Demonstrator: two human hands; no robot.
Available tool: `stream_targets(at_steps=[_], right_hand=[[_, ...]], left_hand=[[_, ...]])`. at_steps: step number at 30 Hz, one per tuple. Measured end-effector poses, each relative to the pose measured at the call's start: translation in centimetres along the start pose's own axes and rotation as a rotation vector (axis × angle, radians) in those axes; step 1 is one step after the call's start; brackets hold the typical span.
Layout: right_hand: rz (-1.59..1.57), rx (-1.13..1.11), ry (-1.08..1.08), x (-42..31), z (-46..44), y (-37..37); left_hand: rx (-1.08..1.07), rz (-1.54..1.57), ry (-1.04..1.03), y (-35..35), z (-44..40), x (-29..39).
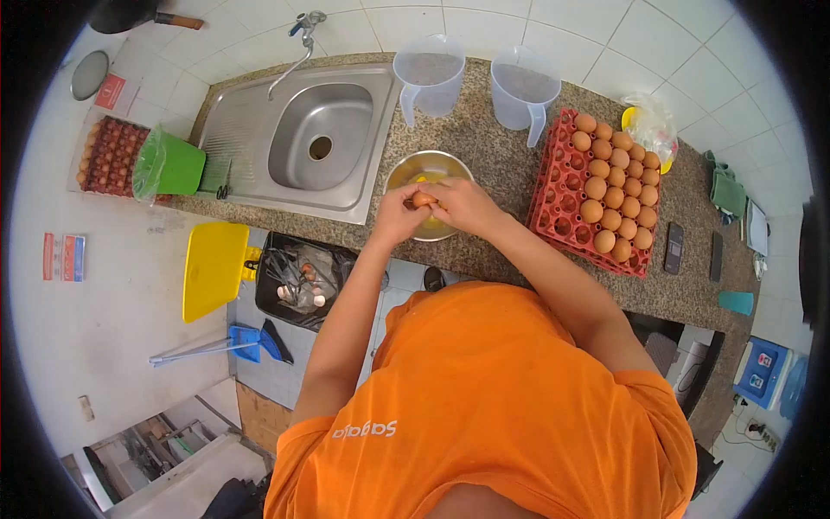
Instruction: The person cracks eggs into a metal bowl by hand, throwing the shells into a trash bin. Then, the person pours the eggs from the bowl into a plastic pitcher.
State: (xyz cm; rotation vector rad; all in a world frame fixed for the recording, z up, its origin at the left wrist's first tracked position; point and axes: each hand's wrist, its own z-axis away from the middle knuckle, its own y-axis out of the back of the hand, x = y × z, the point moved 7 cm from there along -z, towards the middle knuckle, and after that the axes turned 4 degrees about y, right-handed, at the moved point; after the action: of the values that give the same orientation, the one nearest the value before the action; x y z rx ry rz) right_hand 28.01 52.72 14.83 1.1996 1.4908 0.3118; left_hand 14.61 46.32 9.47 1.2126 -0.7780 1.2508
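A brown egg (423, 200) is held between my two hands over a metal bowl (399, 176) on the granite counter. My left hand (398, 216) grips it from the left, and the fingers of my right hand (462, 206) close on it from the right. Yellow egg yolk (422, 179) shows in the bowl beneath my fingers. Whether the shell is cracked is too small to tell. To the right of the bowl, brown eggs (616, 176) fill much of a stack of red egg trays (560, 195); its left cups hold none.
Two clear plastic jugs (430, 82) stand behind the bowl. A steel sink (290, 164) lies to the left, with a green bin (181, 164) beyond it. Below the counter edge is a black bin (275, 294) holding eggshells. Two dark phone-like devices (673, 248) lie at right.
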Motion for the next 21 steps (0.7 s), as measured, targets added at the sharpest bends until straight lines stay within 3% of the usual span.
stream_targets(at_steps=[2, 5, 8, 11, 13, 16, 17, 19, 21], right_hand=[[0.028, 0.068, 0.051, 0.5, 0.1, -0.4], [0.073, 0.123, 0.137, 0.9, 0.7, 0.4], [0.115, 0.141, 0.202, 0.2, 0.6, 2.2], [0.098, 0.254, 0.12, 0.2, 0.7, 3.7], [0.015, 0.386, -0.018, 1.4, 1.1, 3.7], [-0.232, 0.199, -0.185, 2.7, 0.5, 1.6], [-0.251, 0.244, -0.2, 2.7, 0.8, 2.7], [-0.295, 0.334, -0.221, 0.7, 0.2, 7.4], [0.048, 0.468, -0.354, 2.7, 1.2, 13.5]], left_hand=[[0.049, -0.048, -0.003, 0.3, -0.4, -0.8], [0.055, -0.551, -0.299, 1.0, 0.9, 4.5], [0.099, -0.637, -0.523, 1.1, 1.4, 5.8], [0.18, -0.601, -0.57, 1.2, 2.3, 7.6], [0.128, -0.239, -0.312, 1.2, 1.6, 6.0], [0.073, 0.167, -0.08, 0.7, 1.3, 3.4], [0.061, 0.276, -0.029, 1.2, 1.3, 2.6], [0.222, 0.327, 0.027, 4.5, 4.6, 2.8], [0.378, 0.266, 0.033, 9.5, 9.1, 1.5]])
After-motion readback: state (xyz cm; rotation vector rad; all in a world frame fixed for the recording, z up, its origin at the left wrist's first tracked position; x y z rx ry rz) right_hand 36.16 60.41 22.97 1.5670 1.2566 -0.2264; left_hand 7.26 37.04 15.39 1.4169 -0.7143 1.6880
